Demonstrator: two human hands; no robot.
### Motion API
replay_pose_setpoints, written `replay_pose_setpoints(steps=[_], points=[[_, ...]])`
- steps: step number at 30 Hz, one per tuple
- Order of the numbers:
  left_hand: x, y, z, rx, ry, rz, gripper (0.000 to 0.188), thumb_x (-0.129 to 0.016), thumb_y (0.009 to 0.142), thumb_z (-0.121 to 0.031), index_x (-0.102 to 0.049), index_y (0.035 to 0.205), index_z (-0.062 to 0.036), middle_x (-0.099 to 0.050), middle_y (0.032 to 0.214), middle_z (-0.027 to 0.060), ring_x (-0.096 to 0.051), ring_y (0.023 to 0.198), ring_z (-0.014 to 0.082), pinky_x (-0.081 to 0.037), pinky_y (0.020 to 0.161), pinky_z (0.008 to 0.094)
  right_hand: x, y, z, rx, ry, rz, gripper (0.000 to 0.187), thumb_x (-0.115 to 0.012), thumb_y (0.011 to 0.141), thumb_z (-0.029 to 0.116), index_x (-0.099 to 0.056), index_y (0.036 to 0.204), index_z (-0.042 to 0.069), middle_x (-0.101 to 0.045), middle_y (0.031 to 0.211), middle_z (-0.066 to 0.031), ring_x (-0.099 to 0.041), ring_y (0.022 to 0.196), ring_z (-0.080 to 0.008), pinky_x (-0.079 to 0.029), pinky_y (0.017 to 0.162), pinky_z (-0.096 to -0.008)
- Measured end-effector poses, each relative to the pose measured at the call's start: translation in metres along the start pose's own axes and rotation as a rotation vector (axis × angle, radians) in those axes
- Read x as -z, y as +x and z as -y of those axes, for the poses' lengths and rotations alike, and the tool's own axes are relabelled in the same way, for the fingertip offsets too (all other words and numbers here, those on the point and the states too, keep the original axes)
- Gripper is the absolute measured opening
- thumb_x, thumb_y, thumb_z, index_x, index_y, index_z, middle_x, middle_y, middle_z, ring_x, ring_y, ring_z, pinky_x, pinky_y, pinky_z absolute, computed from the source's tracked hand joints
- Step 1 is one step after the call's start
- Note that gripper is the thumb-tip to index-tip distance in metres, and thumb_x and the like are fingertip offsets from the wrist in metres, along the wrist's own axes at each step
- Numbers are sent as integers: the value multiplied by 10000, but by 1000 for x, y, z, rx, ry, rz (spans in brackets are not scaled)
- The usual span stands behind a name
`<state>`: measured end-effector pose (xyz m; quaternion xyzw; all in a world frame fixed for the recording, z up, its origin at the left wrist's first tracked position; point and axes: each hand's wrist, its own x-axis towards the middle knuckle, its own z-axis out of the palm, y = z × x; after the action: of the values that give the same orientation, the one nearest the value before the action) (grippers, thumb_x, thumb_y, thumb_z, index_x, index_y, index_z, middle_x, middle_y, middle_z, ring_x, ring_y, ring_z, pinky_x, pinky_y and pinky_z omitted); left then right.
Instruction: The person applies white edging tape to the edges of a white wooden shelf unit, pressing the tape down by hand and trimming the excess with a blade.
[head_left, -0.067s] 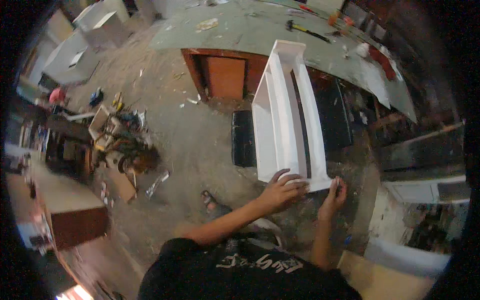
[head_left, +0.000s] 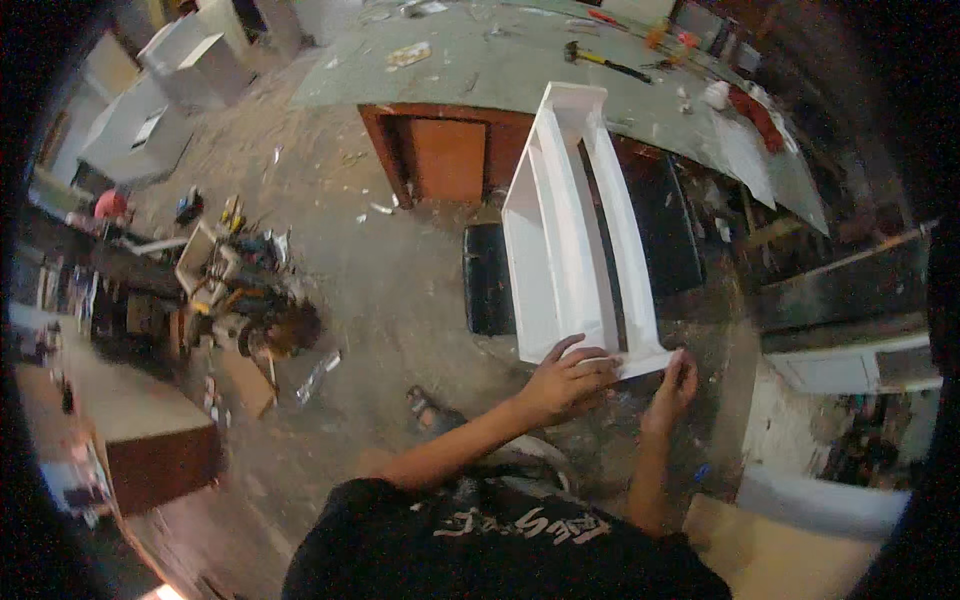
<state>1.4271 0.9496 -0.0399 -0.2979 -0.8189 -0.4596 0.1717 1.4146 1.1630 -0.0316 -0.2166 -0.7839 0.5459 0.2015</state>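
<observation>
A long white cabinet frame [head_left: 570,235], box-like with long lengthwise boards and a dark slot between two of them, stretches away from me toward the workbench. My left hand [head_left: 570,385] grips its near end, fingers laid over the edge and thumb side against the boards. At the near right corner, my right hand [head_left: 675,385] has its fingers curled and pinched against the edge of the frame. Whether something small sits between those right fingertips is too blurred to tell. Part of the frame's underside is hidden.
Beyond the frame stands a green-topped workbench [head_left: 470,60] bearing a hammer [head_left: 605,62] and a dark red cloth [head_left: 757,118]. Below the frame is a black box-like seat [head_left: 487,280]. Scrap and tools [head_left: 245,290] lie piled on the left floor, near a brown box [head_left: 160,445].
The view has shifted slightly. Both hands keep their places on the white cabinet frame, which has barely moved.
</observation>
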Motion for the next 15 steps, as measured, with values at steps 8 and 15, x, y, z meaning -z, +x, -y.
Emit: replay_pose_setpoints(steps=[8, 15], points=[[205, -115, 24, 320, -231, -145, 331, -713, 841, -121, -657, 1164, -78, -691, 1109, 90, -627, 1065, 243, -421, 979, 403, -13, -93, -47, -539, 360, -485, 458, -538, 959, 504, -581, 1197, 115, -584, 1057, -19, -550, 921, -168, -446, 862, -351], [288, -213, 146, 798, -249, -583, 258, -626, 941, -117, -625, 1155, 27, -664, 1087, 127, -628, 988, 208, -494, 907, 343, -87, -230, -11, -804, 426, -152, 334, -611, 894, 405, -626, 1105, 145, -598, 1006, -10, -551, 898, -151, -457, 802, -357]])
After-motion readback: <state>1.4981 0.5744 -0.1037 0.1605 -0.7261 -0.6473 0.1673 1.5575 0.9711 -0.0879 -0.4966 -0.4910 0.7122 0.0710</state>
